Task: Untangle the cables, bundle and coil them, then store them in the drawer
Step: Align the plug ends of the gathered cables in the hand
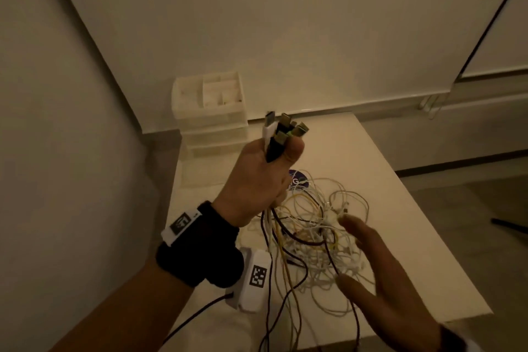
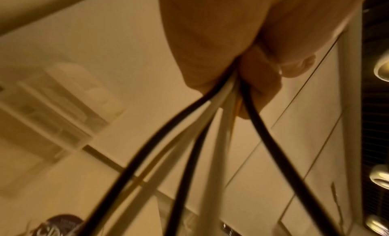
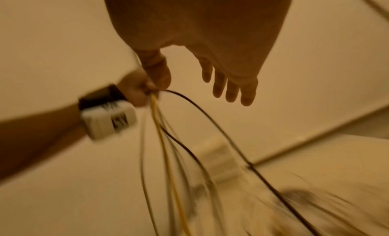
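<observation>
My left hand point(image 1: 258, 180) is raised above the table and grips a bunch of cables just below their plugs point(image 1: 284, 130), which stick up out of the fist. The black, white and yellow cords point(image 2: 212, 123) hang from that fist down to a tangled pile of cables point(image 1: 317, 234) on the white table point(image 1: 400, 208). My right hand point(image 1: 380, 274) hovers over the right side of the pile with fingers point(image 3: 229, 88) straight and spread, holding nothing. A white drawer unit point(image 1: 211, 114) stands at the table's far left corner, drawers closed.
A round dark sticker point(image 1: 297, 178) lies on the table behind the pile. Walls enclose the table at the left and back. The table's right edge drops to the floor, where a dark rod point(image 1: 511, 224) lies.
</observation>
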